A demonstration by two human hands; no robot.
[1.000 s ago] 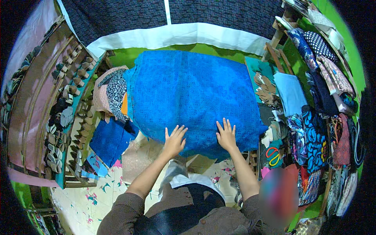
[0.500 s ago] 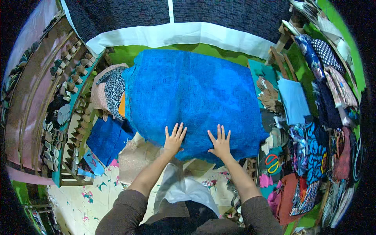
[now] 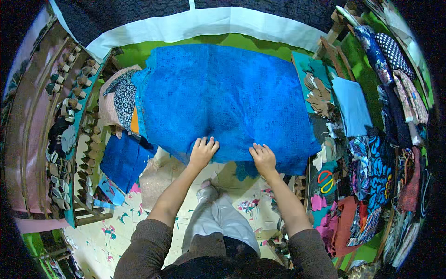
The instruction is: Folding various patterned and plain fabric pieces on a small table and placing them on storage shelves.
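Hands at near hem: left hand point(image 3: 202, 152) and right hand point(image 3: 263, 158), fingers spread, palms down on blue lace cloth point(image 3: 223, 100), apparently pinning it flat. Count: two hands, one cloth. Cloth covers the desk point(image 3: 241, 41); near edge overhangs. Farther right, one light-blue folded piece point(image 3: 351, 106); one pair of orange scissors point(image 3: 326, 181).

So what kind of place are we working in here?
Probably a tailoring or fabric workshop: a big blue cloth is spread on the table under both hands, folded printed fabrics are piled at the right, and cloth scraps litter the floor.
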